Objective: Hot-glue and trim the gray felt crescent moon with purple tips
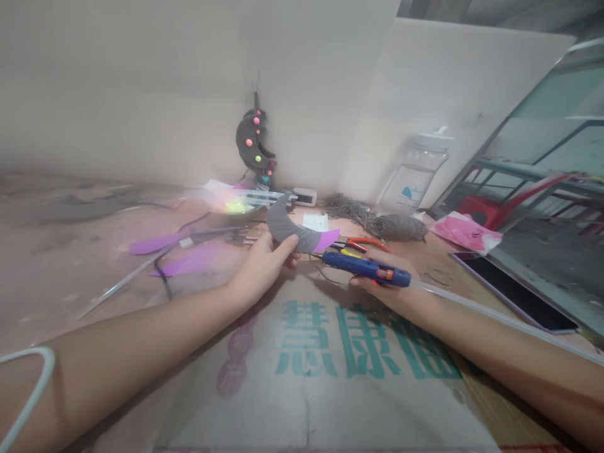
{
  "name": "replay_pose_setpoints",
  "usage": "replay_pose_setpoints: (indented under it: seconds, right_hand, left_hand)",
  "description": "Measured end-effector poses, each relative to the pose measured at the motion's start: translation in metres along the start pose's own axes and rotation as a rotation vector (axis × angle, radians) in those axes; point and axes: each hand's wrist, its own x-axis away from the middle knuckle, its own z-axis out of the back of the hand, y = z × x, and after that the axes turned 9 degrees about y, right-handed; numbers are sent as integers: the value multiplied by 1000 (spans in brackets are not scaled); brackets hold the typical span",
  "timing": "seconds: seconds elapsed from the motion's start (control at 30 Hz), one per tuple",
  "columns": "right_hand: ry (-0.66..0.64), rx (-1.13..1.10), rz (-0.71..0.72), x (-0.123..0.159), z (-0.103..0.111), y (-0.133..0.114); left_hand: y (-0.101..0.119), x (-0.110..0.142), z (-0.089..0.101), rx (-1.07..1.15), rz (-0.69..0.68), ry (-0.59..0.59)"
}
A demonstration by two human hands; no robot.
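Observation:
My left hand [270, 263] pinches a crescent shape [289, 228] wrapped in grey yarn, its right tip [327, 240] bare and purple. In my right hand [383, 281] is a blue hot glue gun [358, 267], its nozzle pointing left, close below the purple tip. Whether the nozzle touches the crescent I cannot tell. A clear glue stick [453, 294] trails from the gun's back over my right forearm. Behind the gun lie pliers [365, 244] with red and yellow handles, partly hidden.
Grey yarn [399, 227] lies near a clear bottle [409, 179]. A finished-looking dark crescent with coloured balls [250, 143] leans on the wall. Purple pieces [158, 243] are blurred at left; a phone [514, 290] lies right. Printed cardboard [264, 409] covers the front.

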Motion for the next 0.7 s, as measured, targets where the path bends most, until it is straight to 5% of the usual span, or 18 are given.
replay_pose_setpoints:
  seconds: [0.7]
  right_hand:
    - [82,35,-66,3,-2,7]
  left_hand:
    - [-4,-3,2,-34,-10,13]
